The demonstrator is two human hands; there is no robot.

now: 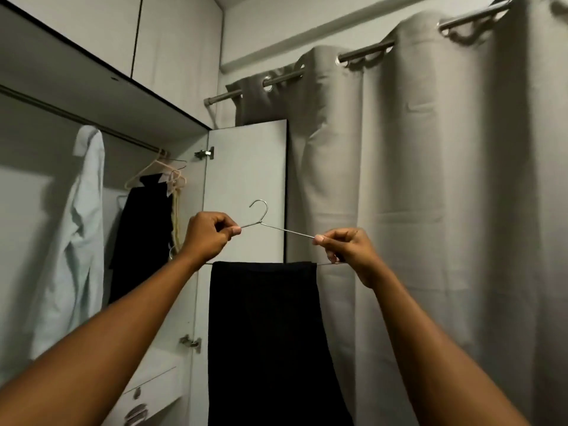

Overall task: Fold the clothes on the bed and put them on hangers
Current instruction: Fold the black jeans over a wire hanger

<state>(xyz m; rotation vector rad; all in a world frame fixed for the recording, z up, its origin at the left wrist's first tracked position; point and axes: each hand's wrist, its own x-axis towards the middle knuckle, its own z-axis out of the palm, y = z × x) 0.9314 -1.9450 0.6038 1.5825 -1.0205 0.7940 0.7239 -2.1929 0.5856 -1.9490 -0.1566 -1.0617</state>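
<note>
Wire hanger (278, 227) held up in front of open wardrobe door (246, 186). Left hand (209, 235) fingers pinch the left shoulder wire, right hand (347, 249) fingers pinch the right end. Black folded garment (267, 339) draped over the bottom bar, hanging straight down between both arms.

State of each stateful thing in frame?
hanger, held up by both hands
black garment, draped over hanger bar, hanging down
left hand, pinches hanger's left shoulder
right hand, pinches hanger's right shoulder
wardrobe door, open
curtain, drawn across
pale shirt, hung up
</note>
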